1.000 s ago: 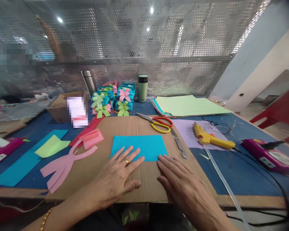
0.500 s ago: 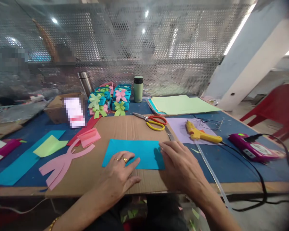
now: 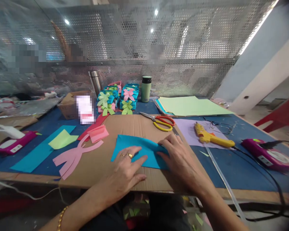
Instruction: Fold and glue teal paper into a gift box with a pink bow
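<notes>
A blue paper sheet [image 3: 135,145] lies on a brown cardboard sheet [image 3: 125,128] in front of me. My left hand [image 3: 125,168] rests flat on the sheet's near edge, fingers spread, with rings on it. My right hand [image 3: 180,160] has its fingers closed on the sheet's right edge and is lifting it up and over toward the left.
Orange-and-yellow scissors [image 3: 160,122] and a yellow glue gun [image 3: 210,137] lie to the right, near a magenta device [image 3: 267,154] with a black cable. Pink paper cutouts [image 3: 74,155], blue strip [image 3: 38,152], finished paper flowers [image 3: 118,99], a green cup [image 3: 146,89] and pale green sheets [image 3: 192,106] surround the cardboard.
My right hand moved from the sheet's near corner up its right side, took hold of that edge and raised it. My left hand stayed pressed on the sheet.
</notes>
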`<state>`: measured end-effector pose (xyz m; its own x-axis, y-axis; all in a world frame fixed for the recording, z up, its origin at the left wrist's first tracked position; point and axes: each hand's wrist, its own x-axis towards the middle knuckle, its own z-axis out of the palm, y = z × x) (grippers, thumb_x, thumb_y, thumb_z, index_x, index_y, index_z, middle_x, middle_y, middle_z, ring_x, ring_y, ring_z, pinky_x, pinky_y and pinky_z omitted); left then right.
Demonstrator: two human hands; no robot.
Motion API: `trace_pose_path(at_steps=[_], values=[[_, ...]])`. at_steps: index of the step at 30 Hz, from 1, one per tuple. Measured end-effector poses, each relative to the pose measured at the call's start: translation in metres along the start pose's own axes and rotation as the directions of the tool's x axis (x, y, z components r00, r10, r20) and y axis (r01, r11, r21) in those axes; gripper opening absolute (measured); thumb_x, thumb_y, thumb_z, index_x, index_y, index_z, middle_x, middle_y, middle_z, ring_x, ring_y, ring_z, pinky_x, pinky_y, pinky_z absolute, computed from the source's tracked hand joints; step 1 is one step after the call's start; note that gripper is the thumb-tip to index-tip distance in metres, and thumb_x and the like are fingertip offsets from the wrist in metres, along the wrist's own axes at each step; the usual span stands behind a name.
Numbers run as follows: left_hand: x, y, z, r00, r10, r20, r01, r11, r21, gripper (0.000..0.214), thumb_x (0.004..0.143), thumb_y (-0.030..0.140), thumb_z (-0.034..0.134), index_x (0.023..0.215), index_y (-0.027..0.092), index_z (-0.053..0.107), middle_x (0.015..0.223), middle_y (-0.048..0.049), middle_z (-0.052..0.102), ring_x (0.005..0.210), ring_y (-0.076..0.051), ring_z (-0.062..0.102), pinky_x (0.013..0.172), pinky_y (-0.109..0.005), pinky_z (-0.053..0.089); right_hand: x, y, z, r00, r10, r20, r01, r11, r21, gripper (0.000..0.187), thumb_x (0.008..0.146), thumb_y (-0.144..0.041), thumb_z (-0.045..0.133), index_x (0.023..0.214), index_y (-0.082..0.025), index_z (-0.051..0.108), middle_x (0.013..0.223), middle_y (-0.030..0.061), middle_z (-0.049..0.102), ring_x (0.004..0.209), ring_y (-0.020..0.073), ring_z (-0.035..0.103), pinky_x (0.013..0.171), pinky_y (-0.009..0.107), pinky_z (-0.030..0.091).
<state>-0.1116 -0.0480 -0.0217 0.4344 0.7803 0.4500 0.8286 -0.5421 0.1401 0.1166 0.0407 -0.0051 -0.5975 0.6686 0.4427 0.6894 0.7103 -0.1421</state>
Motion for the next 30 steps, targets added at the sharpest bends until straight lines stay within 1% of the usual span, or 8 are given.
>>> trace_pose_path(at_steps=[6,10,11,15,19,22,26,30], values=[[0.021,-0.036,-0.02,0.97,-0.152,-0.189,0.19,0.96,0.207,0.054,0.087,0.027,0.072,0.137,0.016,0.053,0.147,-0.02,0.043,0.137,-0.04,0.04,0.109,-0.062,0.037,-0.001,-0.002,0.008,0.997,-0.018,-0.078,0.025,0.996,0.088,0.008,0.094,-0.012,0.052,0.094,-0.019,0.055,0.097,0.0079,0.058,0.091,0.0232,0.055,0.078,0.038,0.05],[0.028,-0.052,-0.031,0.984,-0.161,-0.083,0.174,0.966,0.192,0.005,0.09,0.021,0.068,0.095,0.02,0.069,0.115,-0.0079,0.068,0.11,-0.03,0.059,0.098,-0.054,0.039,-0.005,-0.002,0.005,0.99,-0.06,-0.126,0.072,0.993,0.09,0.013,0.096,-0.011,0.047,0.097,-0.016,0.059,0.101,0.011,0.061,0.093,0.0236,0.056,0.08,0.039,0.05],[0.028,-0.054,-0.033,0.985,-0.148,-0.084,0.162,0.968,0.19,0.005,0.092,0.021,0.065,0.09,0.021,0.069,0.108,-0.0048,0.071,0.102,-0.027,0.06,0.095,-0.052,0.039,-0.006,-0.002,0.003,0.986,-0.091,-0.137,0.098,0.994,0.043,0.016,0.097,-0.011,0.047,0.102,-0.015,0.061,0.105,0.0129,0.063,0.097,0.0253,0.057,0.083,0.042,0.049],[0.03,-0.052,-0.036,0.986,-0.035,-0.164,0.08,0.959,0.273,0.017,0.099,0.02,0.054,0.098,0.021,0.071,0.102,-0.0031,0.076,0.093,-0.024,0.062,0.087,-0.047,0.038,-0.01,-0.002,-0.004,0.951,-0.229,-0.207,0.197,0.966,-0.164,0.031,0.098,-0.013,0.047,0.126,-0.013,0.061,0.13,0.0194,0.062,0.122,0.0344,0.052,0.094,0.054,0.044],[0.031,-0.046,-0.035,0.983,0.031,-0.182,0.043,0.92,0.39,0.025,0.1,0.014,0.048,0.115,0.019,0.068,0.121,-0.0095,0.072,0.101,-0.027,0.062,0.087,-0.046,0.038,-0.012,-0.004,-0.007,0.917,-0.287,-0.277,0.242,0.952,-0.187,0.036,0.098,-0.015,0.047,0.132,-0.018,0.06,0.149,0.017,0.05,0.138,0.0333,0.042,0.104,0.056,0.04],[0.029,-0.045,-0.034,0.99,0.026,-0.141,0.023,0.94,0.339,0.025,0.099,0.016,0.051,0.117,0.022,0.067,0.127,-0.0088,0.069,0.107,-0.027,0.059,0.09,-0.047,0.037,-0.012,-0.003,-0.006,0.901,-0.321,-0.291,0.3,0.947,-0.115,0.038,0.097,-0.015,0.048,0.133,-0.019,0.06,0.138,0.014,0.062,0.13,0.03,0.051,0.104,0.053,0.042],[0.029,-0.048,-0.042,0.994,-0.08,-0.069,0.089,0.986,0.142,0.011,0.095,0.024,0.061,0.088,0.023,0.069,0.094,-0.0003,0.074,0.09,-0.022,0.06,0.084,-0.042,0.036,-0.012,0.002,-0.004,0.886,-0.262,-0.382,0.282,0.959,-0.003,0.042,0.095,-0.01,0.051,0.133,-0.023,0.061,0.108,0.0077,0.075,0.1,0.023,0.067,0.092,0.046,0.048],[0.029,-0.04,-0.065,0.975,-0.011,-0.22,0.033,0.995,0.095,0.01,0.095,0.017,0.057,0.09,0.021,0.064,0.092,0.0,0.072,0.087,-0.019,0.063,0.085,-0.04,0.039,-0.018,0.002,-0.018,0.844,-0.27,-0.463,0.338,0.939,0.068,0.053,0.092,-0.004,0.052,0.14,-0.027,0.056,0.107,0.0061,0.074,0.098,0.0214,0.069,0.091,0.044,0.051]])
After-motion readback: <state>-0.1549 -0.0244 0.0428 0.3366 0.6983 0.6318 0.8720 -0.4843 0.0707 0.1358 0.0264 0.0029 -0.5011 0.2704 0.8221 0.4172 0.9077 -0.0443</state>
